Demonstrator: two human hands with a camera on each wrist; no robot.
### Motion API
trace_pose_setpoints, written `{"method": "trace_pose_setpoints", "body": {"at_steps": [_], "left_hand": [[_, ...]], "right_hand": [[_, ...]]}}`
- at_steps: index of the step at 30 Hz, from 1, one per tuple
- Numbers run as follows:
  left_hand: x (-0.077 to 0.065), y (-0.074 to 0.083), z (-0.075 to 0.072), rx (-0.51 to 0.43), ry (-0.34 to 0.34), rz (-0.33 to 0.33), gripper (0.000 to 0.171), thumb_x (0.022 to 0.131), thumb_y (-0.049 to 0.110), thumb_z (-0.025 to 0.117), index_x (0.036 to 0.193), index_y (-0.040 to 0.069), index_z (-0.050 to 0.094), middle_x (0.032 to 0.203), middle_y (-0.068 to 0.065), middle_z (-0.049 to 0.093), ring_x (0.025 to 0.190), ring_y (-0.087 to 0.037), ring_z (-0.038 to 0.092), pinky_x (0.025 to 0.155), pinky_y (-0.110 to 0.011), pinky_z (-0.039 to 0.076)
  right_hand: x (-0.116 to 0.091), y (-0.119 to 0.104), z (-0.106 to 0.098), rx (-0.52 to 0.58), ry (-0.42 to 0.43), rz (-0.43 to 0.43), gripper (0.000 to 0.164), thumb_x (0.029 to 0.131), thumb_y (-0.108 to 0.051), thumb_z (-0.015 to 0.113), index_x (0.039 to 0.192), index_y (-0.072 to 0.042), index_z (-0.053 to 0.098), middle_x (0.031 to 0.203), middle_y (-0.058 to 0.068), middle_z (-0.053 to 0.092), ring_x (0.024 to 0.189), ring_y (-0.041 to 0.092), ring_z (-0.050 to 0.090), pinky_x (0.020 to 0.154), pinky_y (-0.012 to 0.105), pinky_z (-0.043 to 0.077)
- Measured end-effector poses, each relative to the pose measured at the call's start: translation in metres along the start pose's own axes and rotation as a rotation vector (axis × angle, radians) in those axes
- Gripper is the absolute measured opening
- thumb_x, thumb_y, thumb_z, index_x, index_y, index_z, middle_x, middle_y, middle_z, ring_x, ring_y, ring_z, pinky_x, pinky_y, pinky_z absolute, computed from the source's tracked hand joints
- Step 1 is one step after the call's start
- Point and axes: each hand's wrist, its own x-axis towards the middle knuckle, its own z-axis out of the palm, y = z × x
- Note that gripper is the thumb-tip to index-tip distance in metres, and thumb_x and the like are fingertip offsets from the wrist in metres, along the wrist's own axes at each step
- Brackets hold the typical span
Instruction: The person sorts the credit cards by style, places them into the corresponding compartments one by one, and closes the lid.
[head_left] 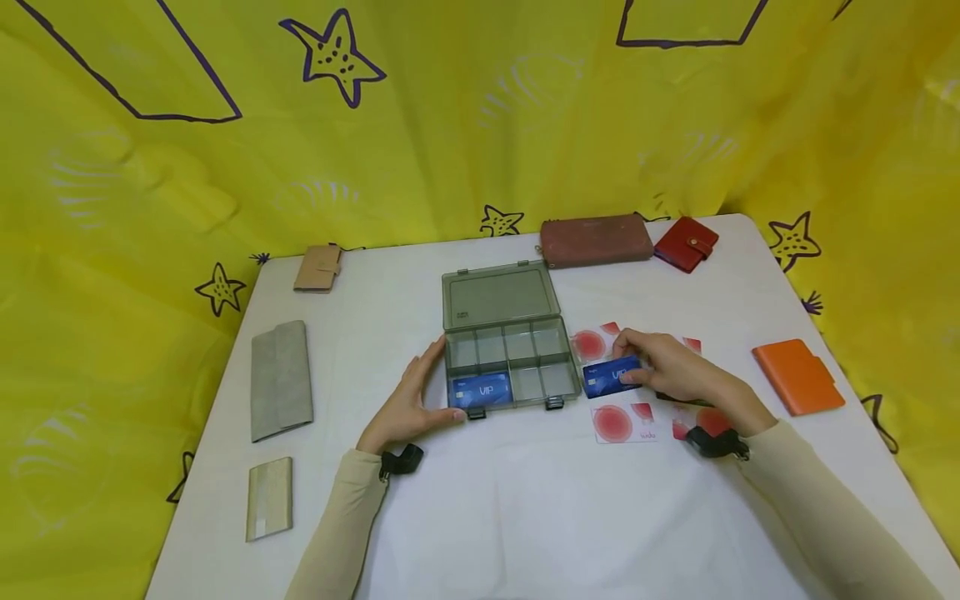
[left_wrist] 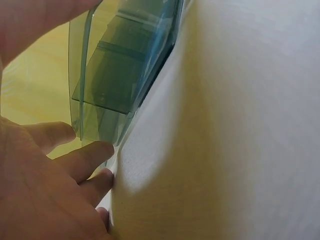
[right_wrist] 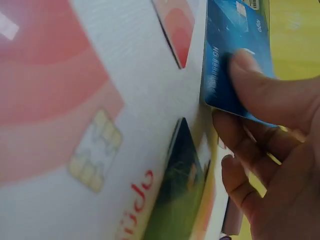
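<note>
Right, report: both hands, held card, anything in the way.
Left hand at left side of open box. Right hand pinching blue VIP card, right of box. Second VIP card in front-left compartment. Nothing visible between held card and box.

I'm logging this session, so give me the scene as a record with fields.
Left hand: touches the divided box at its left side
Right hand: pinches a blue VIP card
Box: open; second VIP card in near-left compartment
Red-and-white cards: right of box
Wallets: long brownish-red wallet, small red wallet at back; orange wallet far right
</note>
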Motion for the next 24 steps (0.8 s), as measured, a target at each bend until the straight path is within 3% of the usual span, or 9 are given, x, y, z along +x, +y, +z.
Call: {"method": "trace_pose_setpoints", "body": {"at_steps": [3, 6, 9, 12, 15, 18, 21, 24], "left_hand": [[0.000, -0.001, 0.000, 0.000, 0.001, -0.001, 0.126, 0.079, 0.029, 0.096, 0.173, 0.020, 0.013, 0.179, -0.009, 0.016, 0.166, -0.032, 0.009, 0.136, -0.054, -0.002], [0.001, -0.002, 0.000, -0.004, 0.001, -0.002, 0.125, 0.079, 0.029, 0.095, 0.173, 0.021, 0.013, 0.179, -0.009, 0.016, 0.166, -0.032, 0.009, 0.136, -0.054, -0.002], [0.001, -0.003, 0.000, -0.005, 0.001, -0.001, 0.125, 0.080, 0.030, 0.095, 0.173, 0.021, 0.013, 0.179, -0.009, 0.017, 0.166, -0.032, 0.009, 0.136, -0.054, -0.002], [0.001, -0.003, 0.000, 0.000, 0.000, -0.006, 0.125, 0.079, 0.029, 0.095, 0.173, 0.020, 0.013, 0.179, -0.008, 0.016, 0.166, -0.031, 0.009, 0.137, -0.052, -0.002], [0.000, -0.002, -0.001, 0.003, 0.003, -0.012, 0.125, 0.079, 0.029, 0.096, 0.173, 0.021, 0.013, 0.179, -0.008, 0.016, 0.166, -0.031, 0.009, 0.136, -0.052, -0.002], [0.000, -0.001, -0.001, -0.003, 0.003, -0.010, 0.125, 0.079, 0.029, 0.095, 0.173, 0.022, 0.013, 0.179, -0.009, 0.016, 0.166, -0.032, 0.008, 0.136, -0.053, -0.002], [0.000, -0.002, 0.000, -0.005, 0.001, -0.011, 0.124, 0.080, 0.030, 0.095, 0.173, 0.024, 0.013, 0.179, -0.010, 0.016, 0.166, -0.034, 0.007, 0.136, -0.055, -0.001], [0.001, -0.003, 0.001, -0.009, 0.006, -0.016, 0.124, 0.080, 0.030, 0.095, 0.173, 0.025, 0.013, 0.179, -0.010, 0.016, 0.166, -0.035, 0.006, 0.136, -0.056, 0.000]], "right_hand": [[-0.002, -0.002, -0.005, 0.055, 0.030, -0.021, 0.027, 0.099, -0.006, 0.073, 0.120, -0.012, 0.058, 0.114, 0.010, 0.071, 0.093, 0.019, 0.070, 0.095, 0.037, 0.063], [-0.002, -0.005, -0.010, 0.124, 0.113, -0.054, 0.029, 0.101, -0.001, 0.068, 0.127, -0.008, 0.056, 0.116, 0.017, 0.070, 0.076, 0.014, 0.071, 0.081, 0.020, 0.062], [0.002, -0.009, -0.010, 0.214, 0.242, -0.084, 0.034, 0.100, 0.004, 0.068, 0.131, -0.003, 0.057, 0.113, 0.022, 0.066, 0.068, 0.014, 0.072, 0.068, 0.017, 0.062], [0.012, -0.016, -0.005, 0.361, 0.342, -0.107, 0.039, 0.099, 0.006, 0.068, 0.136, 0.002, 0.059, 0.111, 0.019, 0.060, 0.072, 0.012, 0.073, 0.062, 0.019, 0.062], [0.023, -0.027, 0.005, 0.562, 0.329, -0.140, 0.048, 0.098, 0.009, 0.068, 0.144, 0.008, 0.054, 0.114, 0.016, 0.055, 0.080, 0.009, 0.076, 0.069, 0.020, 0.065], [0.034, -0.038, 0.017, 0.726, 0.247, -0.158, 0.062, 0.093, 0.012, 0.073, 0.151, 0.010, 0.049, 0.122, 0.010, 0.059, 0.090, 0.012, 0.078, 0.080, 0.024, 0.066], [0.044, -0.050, 0.030, 0.730, 0.181, -0.170, 0.071, 0.087, 0.010, 0.080, 0.152, 0.005, 0.052, 0.122, 0.005, 0.066, 0.093, 0.013, 0.077, 0.086, 0.023, 0.065], [0.055, -0.061, 0.043, 0.584, 0.165, -0.228, 0.069, 0.084, 0.003, 0.086, 0.147, -0.001, 0.059, 0.122, 0.011, 0.069, 0.095, 0.018, 0.072, 0.089, 0.027, 0.065]]}}
